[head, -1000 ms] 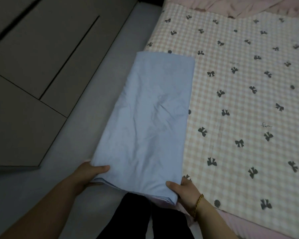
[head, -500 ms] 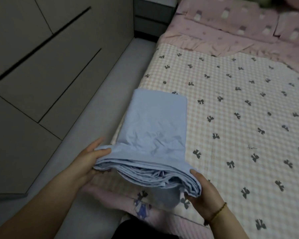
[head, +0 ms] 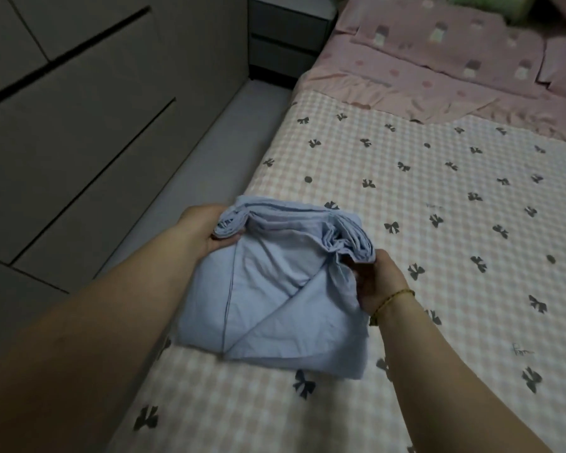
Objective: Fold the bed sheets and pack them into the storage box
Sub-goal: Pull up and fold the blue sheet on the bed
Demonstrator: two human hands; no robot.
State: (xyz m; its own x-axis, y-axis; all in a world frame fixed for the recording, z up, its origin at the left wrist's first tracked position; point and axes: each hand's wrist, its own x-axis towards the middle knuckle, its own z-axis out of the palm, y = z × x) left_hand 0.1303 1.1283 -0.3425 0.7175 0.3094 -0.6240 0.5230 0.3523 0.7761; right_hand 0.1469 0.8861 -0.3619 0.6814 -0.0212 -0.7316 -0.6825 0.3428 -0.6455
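Since half a second ago, the blue sheet's near end has been carried over onto its far half. It lies folded near the bed's left edge. The left grip and right grip each clamp its bunched, layered edge.

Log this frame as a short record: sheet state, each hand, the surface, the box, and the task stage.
sheet: blue, folded over, layered edge bunched at its far side
left hand: holds the left corner of the bunched edge
right hand: pinches the right corner; bracelet on the wrist
surface: checked cover with bows
box: not in view
stage: folding, not yet packed
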